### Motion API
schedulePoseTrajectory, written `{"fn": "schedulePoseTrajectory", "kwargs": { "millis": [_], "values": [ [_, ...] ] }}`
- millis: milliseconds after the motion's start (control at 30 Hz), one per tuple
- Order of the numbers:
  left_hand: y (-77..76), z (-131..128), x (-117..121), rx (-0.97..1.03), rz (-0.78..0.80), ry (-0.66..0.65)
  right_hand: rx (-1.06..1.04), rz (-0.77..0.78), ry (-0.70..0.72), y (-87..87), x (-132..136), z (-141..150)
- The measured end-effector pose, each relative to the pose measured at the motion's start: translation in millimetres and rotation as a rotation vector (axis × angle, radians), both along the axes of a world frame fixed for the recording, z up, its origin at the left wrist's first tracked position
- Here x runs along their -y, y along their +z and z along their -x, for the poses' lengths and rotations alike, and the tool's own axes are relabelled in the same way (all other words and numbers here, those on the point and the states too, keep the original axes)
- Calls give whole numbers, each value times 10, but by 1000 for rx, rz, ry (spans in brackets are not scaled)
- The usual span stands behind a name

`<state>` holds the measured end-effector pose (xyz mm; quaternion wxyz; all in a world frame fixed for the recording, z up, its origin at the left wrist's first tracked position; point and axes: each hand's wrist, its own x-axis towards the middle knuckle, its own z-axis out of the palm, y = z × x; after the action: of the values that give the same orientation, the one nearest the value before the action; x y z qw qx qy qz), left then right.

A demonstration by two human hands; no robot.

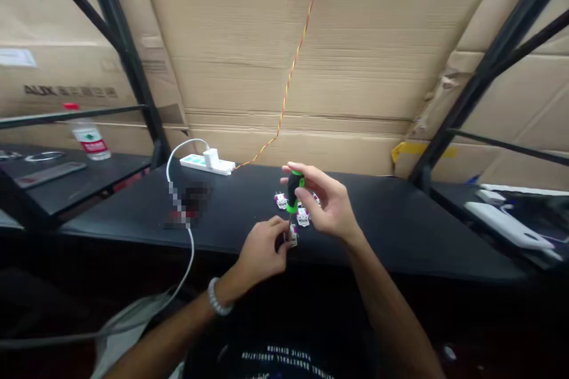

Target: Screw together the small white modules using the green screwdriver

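Note:
My right hand (326, 198) is closed on the black-and-green handle of a screwdriver (293, 189), which stands nearly upright with its shaft pointing down. Its tip meets a small white-and-purple plastic part (293, 237) at the table's front edge. Thumb and fingers of my left hand (267, 249) pinch that part, covering some of it and the end of the shaft. Similar small parts lie just beyond: one white-and-purple piece (281, 200) to the left of the handle, another (303, 217) to its right, and more partly hidden behind my right hand.
A white power strip (191, 161) with a plugged-in adapter (211, 158) lies at the black table's (377, 237) back left. Its white cable (192, 249) runs off the front edge. Cardboard (355, 59) walls the back. Dark metal posts (480, 71) flank both sides. A bottle (91, 136) stands left.

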<state>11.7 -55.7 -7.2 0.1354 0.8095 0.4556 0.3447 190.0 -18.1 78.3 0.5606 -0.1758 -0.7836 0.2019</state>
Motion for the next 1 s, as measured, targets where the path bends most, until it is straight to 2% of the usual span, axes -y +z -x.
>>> {"fn": "schedulePoseTrajectory", "kwargs": {
  "millis": [67, 200, 267, 400, 567, 633, 800, 933, 1000],
  "values": [
    [-7, 0, -2, 5, 1, -4, 19, -14, -31, 33, 6, -2],
    [-15, -9, -7, 3, 6, 12, 41, -156, -171, 83, 16, 0],
    [-12, -15, -11, -10, 7, 16, 44, -154, -116, 72, 16, -5],
    [16, -27, -19, -38, 14, 18, 29, -23, 76, 22, 3, -11],
    [72, -33, -28, -48, 11, -2, 57, -92, -91, 47, -1, -7],
    [87, -34, -34, -55, 9, -13, 80, -117, -118, 60, 8, -17],
    [88, -37, -40, -59, 2, -26, 88, -22, 38, 55, 22, -52],
    [64, -40, -39, -58, -11, -19, 82, -119, -132, 69, 1, -56],
    [54, -40, -40, -54, -14, -16, 92, -135, -165, 67, -10, -60]
  ]
}}
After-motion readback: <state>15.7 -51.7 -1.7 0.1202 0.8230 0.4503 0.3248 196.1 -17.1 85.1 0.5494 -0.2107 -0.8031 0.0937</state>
